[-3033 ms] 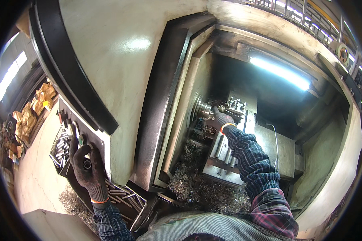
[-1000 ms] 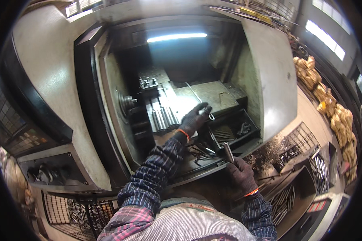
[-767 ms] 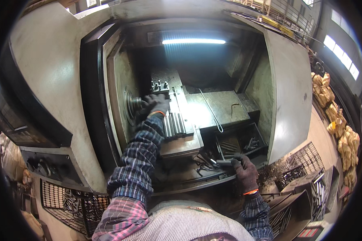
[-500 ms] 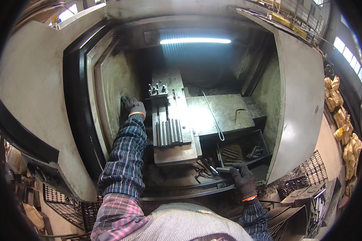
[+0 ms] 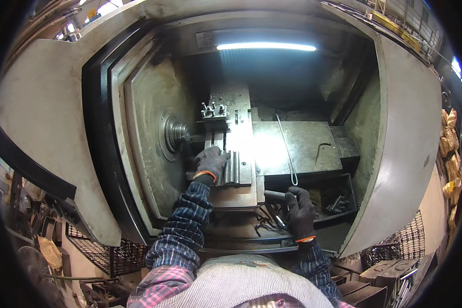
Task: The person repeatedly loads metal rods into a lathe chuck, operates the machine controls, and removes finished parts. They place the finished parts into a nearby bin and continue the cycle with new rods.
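My left hand, in a dark knit glove, reaches over a row of short metal rods on the lathe's carriage. It covers the row's left part; its fingertips are partly hidden. My gloved right hand is closed on a grey metal rod that sticks out leftward near the carriage's front corner. Beneath that hand shows a shiny bar end; whether it is held too I cannot tell. The round spindle nose is left of the carriage, and a bolted tool post stands behind the rods.
A long hooked metal wire lies across the flat cover plate. Below the plate, a dark tray holds metal pieces. Dark curled chips lie by the front ledge. Door panels flank the opening.
My left hand has left the spindle and moved right, onto the rods. My right hand has risen a little with its rod. The view has shifted, so the machine sits further right.
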`<state>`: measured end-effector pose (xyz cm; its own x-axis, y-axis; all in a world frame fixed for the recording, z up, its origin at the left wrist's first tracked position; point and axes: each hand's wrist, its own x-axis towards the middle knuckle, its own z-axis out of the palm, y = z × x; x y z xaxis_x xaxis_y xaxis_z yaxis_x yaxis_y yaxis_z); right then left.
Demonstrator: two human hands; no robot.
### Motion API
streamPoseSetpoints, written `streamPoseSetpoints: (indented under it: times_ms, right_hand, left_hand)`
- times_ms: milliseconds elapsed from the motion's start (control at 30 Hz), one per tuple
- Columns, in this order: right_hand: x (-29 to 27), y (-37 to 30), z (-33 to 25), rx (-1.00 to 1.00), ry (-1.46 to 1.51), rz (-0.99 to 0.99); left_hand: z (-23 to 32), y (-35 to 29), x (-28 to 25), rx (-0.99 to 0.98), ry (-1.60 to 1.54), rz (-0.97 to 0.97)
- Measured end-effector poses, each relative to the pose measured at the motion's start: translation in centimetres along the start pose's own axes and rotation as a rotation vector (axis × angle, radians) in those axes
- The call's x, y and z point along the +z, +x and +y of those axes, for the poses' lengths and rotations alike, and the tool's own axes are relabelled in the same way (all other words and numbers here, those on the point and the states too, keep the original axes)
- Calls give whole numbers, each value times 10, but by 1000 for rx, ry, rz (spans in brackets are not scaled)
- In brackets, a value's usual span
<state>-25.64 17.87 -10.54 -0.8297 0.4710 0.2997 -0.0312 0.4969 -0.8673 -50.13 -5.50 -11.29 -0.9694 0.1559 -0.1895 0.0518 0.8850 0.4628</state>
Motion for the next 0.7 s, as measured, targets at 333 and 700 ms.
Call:
streamPoseSetpoints:
  times_ms: [333, 700]
  right_hand:
    - [120, 92, -19, 72, 431, -236]
    - [309, 163, -32, 53, 307, -305]
  left_hand:
    - [-8, -50, -10, 55, -173, 294]
    - [-91, -319, -172, 325, 417, 1357]
